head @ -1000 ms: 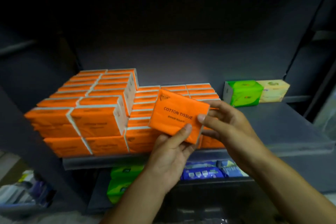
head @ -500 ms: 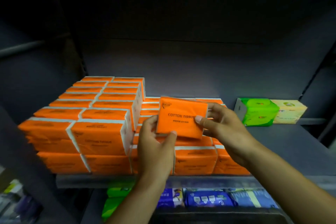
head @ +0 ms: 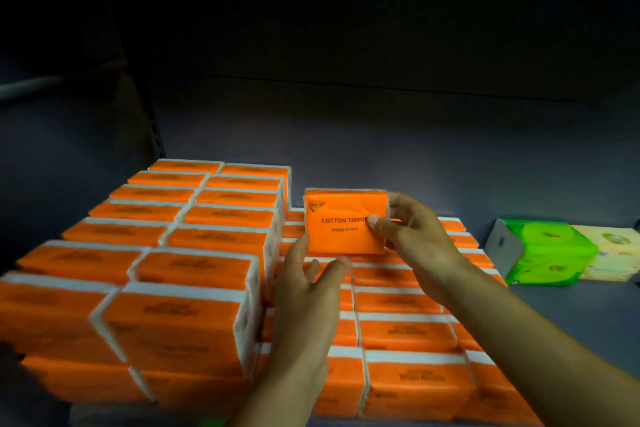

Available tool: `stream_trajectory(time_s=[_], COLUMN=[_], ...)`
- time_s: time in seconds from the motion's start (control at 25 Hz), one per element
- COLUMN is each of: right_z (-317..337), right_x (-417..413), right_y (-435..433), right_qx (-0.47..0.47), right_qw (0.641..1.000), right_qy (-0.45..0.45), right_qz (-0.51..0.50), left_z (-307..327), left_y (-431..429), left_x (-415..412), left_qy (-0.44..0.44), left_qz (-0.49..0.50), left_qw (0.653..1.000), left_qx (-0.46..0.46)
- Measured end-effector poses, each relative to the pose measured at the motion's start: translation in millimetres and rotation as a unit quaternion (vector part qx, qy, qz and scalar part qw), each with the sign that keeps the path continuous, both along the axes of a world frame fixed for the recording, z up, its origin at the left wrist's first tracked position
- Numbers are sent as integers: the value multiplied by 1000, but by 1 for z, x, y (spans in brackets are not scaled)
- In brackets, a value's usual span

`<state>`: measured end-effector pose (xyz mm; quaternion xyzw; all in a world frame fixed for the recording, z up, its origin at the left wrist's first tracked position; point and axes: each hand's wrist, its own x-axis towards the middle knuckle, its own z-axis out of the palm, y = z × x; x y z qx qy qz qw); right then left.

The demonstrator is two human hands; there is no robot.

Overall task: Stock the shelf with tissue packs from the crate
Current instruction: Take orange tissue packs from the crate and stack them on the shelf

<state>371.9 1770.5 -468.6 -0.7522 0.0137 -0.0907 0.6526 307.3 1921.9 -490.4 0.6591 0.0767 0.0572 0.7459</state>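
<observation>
An orange tissue pack marked "COTTON TISSUE" stands upright on its edge over the lower orange stack, near the back of the shelf. My right hand pinches its right side, thumb on the front. My left hand touches its lower left edge with fingers spread. To the left, a taller block of orange packs is piled higher. A lower layer of orange packs lies under my hands. The crate is out of sight.
A green tissue pack and a pale yellow pack lie at the right on the grey shelf. The shelf's back wall and dark left side panel close in the space. Bare shelf shows between the orange stack and the green pack.
Both hands carried the pack up and deeper over the lower stack, turning it upright. My left hand slid from behind the pack to its lower left edge. The camera moved closer.
</observation>
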Motion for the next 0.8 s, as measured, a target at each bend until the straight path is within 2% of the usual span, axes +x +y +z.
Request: stream_trajectory(time_s=[0.24,0.44,0.6,0.8], right_z=[-7,-21,-23,-21], right_x=[61,73,75,70], right_y=[22,32,38,33], right_qx=[-27,-35,-73,-137], right_qw=[999,997,992,982], right_qy=[15,-19,-32,-16], right_qz=[-24,-70,-99,-132], left_z=[-5,-5,-6,-3], left_y=[4,2,3,6], left_x=[27,28,29,24], left_qy=[45,26,33,14], left_qz=[27,-3,5,-9], left_qw=[994,996,994,997], left_qx=[-96,-91,-106,-81])
